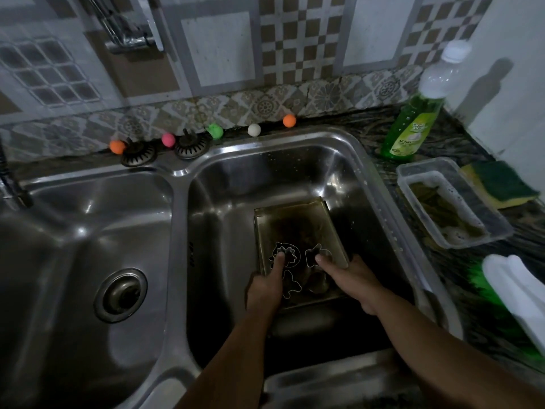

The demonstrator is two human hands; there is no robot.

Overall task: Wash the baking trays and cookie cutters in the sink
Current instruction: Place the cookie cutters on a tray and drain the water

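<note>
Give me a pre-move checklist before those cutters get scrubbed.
1. Baking tray sits in the right sink basin: ok.
2. Cookie cutters lie inside the tray: ok.
3. Left hand and right hand each have a fingertip on a cutter: ok.
4. Sponge on the counter, not in hand: not ok.
5. Dish soap bottle upright near the sink: ok.
6. Water running: cannot tell.

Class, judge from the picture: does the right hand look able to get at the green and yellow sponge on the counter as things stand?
Probably yes. The right hand rests on a cookie cutter in the baking tray, holding nothing firmly. The sponge lies uncovered on the counter to its right; only the low plastic container sits between, easily passed over.
</note>
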